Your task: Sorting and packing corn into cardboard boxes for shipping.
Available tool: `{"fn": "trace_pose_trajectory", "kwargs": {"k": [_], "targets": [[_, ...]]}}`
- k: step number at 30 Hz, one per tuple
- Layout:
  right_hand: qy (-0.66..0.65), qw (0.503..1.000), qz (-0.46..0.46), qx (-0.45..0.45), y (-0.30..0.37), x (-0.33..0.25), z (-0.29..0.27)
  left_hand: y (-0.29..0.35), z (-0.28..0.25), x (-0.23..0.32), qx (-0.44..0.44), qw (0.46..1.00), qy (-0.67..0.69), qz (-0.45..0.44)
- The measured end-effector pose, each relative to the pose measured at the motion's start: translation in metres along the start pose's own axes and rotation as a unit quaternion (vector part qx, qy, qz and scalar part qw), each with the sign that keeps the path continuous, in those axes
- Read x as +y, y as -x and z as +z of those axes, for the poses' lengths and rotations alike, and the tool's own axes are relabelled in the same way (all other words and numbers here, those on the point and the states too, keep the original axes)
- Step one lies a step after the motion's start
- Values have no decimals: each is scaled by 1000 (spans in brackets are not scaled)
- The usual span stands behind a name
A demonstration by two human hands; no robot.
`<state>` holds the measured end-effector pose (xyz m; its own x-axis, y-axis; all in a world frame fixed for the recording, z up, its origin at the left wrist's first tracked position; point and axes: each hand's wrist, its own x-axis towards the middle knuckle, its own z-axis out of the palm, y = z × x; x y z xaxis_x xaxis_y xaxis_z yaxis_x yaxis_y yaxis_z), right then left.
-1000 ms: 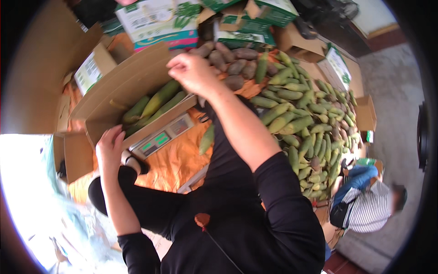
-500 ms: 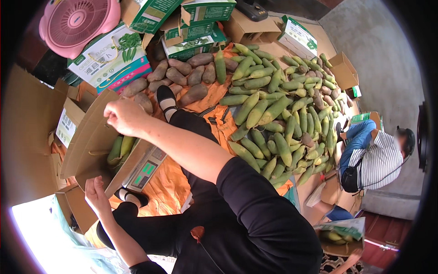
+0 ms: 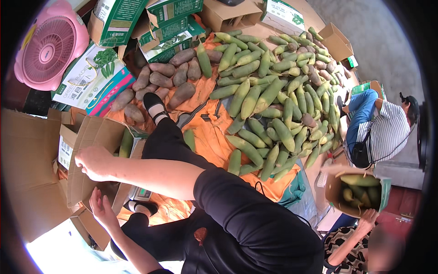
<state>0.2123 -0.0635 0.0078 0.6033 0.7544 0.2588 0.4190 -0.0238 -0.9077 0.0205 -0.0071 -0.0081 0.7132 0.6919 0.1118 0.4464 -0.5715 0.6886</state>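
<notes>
Holds the right hand (image 3: 95,164) over the open cardboard box (image 3: 121,195), half curled at its raised flap (image 3: 89,136), too hidden to tell whether gripping it. Holds the left hand (image 3: 104,212) lower, just beside the box, loosely spread and grasping nothing visible. Shows a long green radish (image 3: 126,144) inside the box, beyond the right hand, and a digital scale (image 3: 143,194) at its side, near a black shoe (image 3: 153,208).
</notes>
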Motion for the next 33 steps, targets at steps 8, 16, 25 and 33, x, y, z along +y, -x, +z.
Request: {"fn": "trace_pose_trajectory", "kwargs": {"k": [8, 16, 25, 33], "targets": [[6, 999, 6, -51, -3, -17, 16, -3, 2, -18, -25, 999, -22, -1], [18, 996, 8, -81, -5, -19, 22, 0, 3, -6, -57, 998, -32, 9], [31, 995, 8, -95, -5, -21, 15, 1, 6, 7, -47, 997, -42, 35], [-3, 998, 14, -58, -3, -16, 2, 6, 5, 6, -73, 995, -72, 12]]}}
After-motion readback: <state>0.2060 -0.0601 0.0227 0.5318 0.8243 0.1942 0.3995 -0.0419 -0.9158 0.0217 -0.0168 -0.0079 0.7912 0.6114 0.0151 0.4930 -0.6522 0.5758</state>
